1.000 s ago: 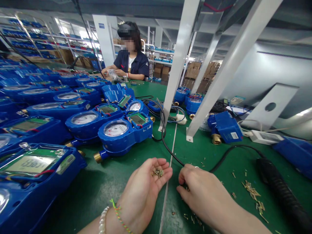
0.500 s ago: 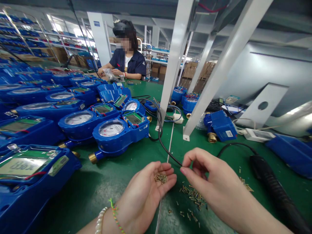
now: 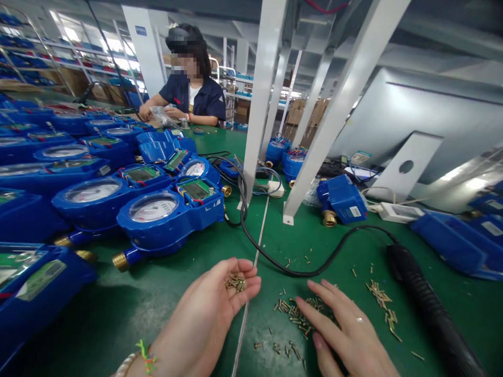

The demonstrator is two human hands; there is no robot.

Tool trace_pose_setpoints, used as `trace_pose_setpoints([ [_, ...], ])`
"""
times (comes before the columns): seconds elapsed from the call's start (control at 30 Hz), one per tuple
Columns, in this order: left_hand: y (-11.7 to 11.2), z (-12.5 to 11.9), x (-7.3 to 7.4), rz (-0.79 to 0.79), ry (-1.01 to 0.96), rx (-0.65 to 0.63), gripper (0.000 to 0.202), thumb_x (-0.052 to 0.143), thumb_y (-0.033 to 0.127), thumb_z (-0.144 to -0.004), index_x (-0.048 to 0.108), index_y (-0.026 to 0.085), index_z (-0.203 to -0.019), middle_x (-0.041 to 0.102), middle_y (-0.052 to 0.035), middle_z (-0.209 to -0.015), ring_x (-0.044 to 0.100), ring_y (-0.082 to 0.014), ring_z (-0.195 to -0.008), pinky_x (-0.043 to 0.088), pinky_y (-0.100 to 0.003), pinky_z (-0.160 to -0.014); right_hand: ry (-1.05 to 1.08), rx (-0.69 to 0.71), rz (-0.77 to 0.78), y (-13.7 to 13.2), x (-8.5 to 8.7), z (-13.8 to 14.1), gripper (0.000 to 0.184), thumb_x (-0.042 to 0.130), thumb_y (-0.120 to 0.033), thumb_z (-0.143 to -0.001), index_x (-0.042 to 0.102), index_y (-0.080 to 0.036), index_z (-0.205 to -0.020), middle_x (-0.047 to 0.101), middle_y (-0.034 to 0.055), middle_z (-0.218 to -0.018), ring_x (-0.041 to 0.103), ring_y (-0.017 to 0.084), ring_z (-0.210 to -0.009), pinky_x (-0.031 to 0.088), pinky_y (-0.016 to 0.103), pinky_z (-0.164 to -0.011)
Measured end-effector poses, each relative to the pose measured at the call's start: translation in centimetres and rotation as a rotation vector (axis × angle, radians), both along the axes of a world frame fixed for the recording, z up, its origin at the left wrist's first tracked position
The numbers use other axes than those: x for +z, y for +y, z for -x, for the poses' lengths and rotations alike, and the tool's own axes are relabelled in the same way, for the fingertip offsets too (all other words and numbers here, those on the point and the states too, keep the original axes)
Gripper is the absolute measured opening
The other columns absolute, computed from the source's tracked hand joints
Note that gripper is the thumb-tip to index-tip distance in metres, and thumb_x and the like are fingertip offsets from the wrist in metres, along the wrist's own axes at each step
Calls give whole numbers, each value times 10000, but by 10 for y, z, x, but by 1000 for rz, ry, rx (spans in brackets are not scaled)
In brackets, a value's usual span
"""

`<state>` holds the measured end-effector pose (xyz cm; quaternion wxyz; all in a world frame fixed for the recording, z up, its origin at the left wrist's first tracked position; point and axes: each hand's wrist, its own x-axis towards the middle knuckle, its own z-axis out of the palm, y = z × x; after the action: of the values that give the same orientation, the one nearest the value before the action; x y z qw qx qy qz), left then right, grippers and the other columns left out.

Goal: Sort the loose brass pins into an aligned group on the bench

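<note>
Left hand [image 3: 212,309] is turned palm up and cupped open, with a small heap of brass screws [image 3: 234,283] lying on its fingers; it does not close around them. Right hand [image 3: 346,335] lies palm down, fingers spread flat and open, and its fingertips touch the loose brass screws [image 3: 293,314] scattered on the green tabletop [image 3: 165,293] near the near edge. More screws [image 3: 381,301] lie a little to the right, beside a black electric screwdriver [image 3: 428,314], and its black cable [image 3: 283,264] runs in a curve toward the far side. On the left part of the tabletop stand rows of blue water meters [image 3: 165,214] with round dials. At the far edge another person [image 3: 184,89] in a dark shirt sits and holds a clear plastic bag [image 3: 161,116].
</note>
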<state>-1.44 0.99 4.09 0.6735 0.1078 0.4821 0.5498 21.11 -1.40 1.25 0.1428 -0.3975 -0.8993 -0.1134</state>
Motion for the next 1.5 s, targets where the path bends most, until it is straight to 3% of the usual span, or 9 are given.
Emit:
trace_pose_setpoints([
  [0.17,0,-1,-3,-6,30,-48,167,471,133,-858,620,96,-795,630,-100,-884,621,-234,-886,528,-417,-858,-17,63,37,1,-1,6,464,411,-80,-775,568,-244,-1180,359,156,-1340,365,342,-1229,508,585,-767],
  [0.3,-2,0,-2,27,35,-81,155,482,152,-855,618,94,-810,623,-102,-894,623,-238,-888,538,-394,-848,91,-16,163,-2,4,-2,398,397,-88,-834,547,-251,-1163,280,88,-1392,258,285,-1294,503,527,-844],
  [0.5,-4,-3,2,84,53,-81,161,475,153,-862,610,72,-829,642,-124,-893,641,-246,-879,535,-387,-854,182,-87,235,-6,2,-4,173,486,-181,-849,601,-241,-963,355,50,-1333,292,267,-1270,473,499,-906],
  [0.67,-3,-4,4,90,45,-98,155,476,152,-858,608,72,-838,641,-127,-884,640,-243,-862,516,-400,-869,143,-55,300,-6,5,-2,220,456,-138,-809,615,-277,-869,352,1,-1338,258,263,-1284,458,535,-900],
  [0.83,-4,-3,2,53,4,-115,176,478,193,-861,612,85,-823,630,-112,-888,623,-242,-880,508,-396,-874,203,-105,267,-6,6,-7,181,436,-162,-832,593,-246,-864,384,45,-1305,307,265,-1257,466,530,-889],
  [1.03,-5,-1,1,72,-47,-124,180,509,211,-848,625,74,-826,637,-122,-887,614,-255,-902,487,-404,-896,173,-37,268,-4,21,-20,162,485,-159,-825,580,-263,-905,478,61,-1126,490,223,-1069,528,394,-791],
  [1.17,-8,-2,2,62,-73,-136,196,499,223,-853,626,78,-826,627,-116,-888,597,-258,-909,475,-411,-901,163,-15,390,-1,31,-14,150,481,-122,-839,570,-227,-897,513,43,-908,544,169,-834,523,298,-679],
  [1.33,-10,-5,0,11,-72,-139,201,476,226,-866,617,94,-810,612,-88,-871,594,-239,-872,486,-399,-873,116,-77,593,4,30,10,154,525,-75,-778,577,-220,-769,530,14,-856,508,195,-793,463,381,-726],
  [1.5,-11,-8,0,28,-45,-145,170,487,186,-854,611,89,-792,620,-107,-875,606,-236,-843,493,-409,-859,89,-92,617,11,43,26,166,478,-40,-784,538,-183,-725,497,24,-816,472,198,-758,418,424,-756],
])
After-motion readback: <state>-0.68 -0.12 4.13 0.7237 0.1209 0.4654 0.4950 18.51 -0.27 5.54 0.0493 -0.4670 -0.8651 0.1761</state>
